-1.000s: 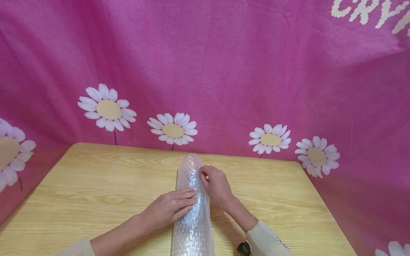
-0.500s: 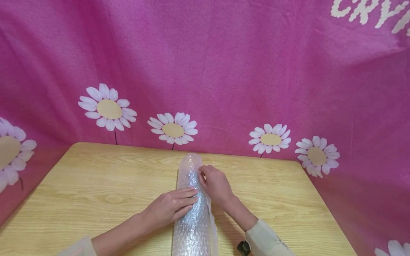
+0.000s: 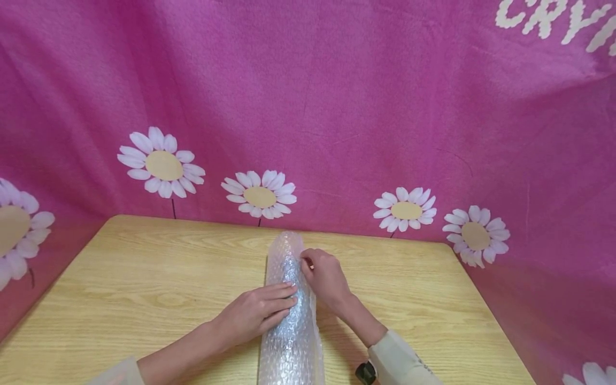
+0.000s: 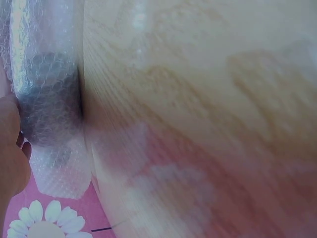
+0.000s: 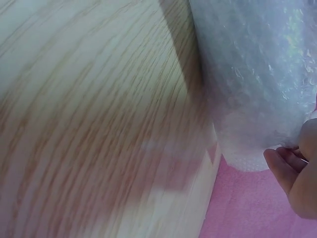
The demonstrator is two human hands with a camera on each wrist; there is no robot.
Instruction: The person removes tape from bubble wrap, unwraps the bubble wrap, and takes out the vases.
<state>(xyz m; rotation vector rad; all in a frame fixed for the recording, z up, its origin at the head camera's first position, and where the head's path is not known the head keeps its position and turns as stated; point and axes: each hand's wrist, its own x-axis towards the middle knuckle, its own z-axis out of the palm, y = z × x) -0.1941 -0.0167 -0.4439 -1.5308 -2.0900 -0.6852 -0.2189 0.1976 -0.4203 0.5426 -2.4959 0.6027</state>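
Note:
A long roll of clear bubble wrap [image 3: 291, 342] lies on the wooden table, running from the front toward the back edge. Something dark and rounded [image 4: 49, 99] shows through the layers in the left wrist view; its kind is hidden by the wrap. My left hand [image 3: 255, 313] rests on top of the roll, fingers extended across it. On the roll's right side, my right hand [image 3: 327, 278] pinches the loose edge of the bubble wrap between thumb and fingers. The right wrist view catches those bent fingers [image 5: 282, 168] at the wrap's far end.
The wooden table [image 3: 168, 278] reaches to both sides of the roll. Behind and beside it hangs a pink cloth [image 3: 327, 107] printed with daisies and pale letters. A small black object [image 3: 367, 372] sits by the right sleeve.
Both hands stay almost in place. The wrap's loose right edge near the front flared outward half a second ago and now lies slightly closer in.

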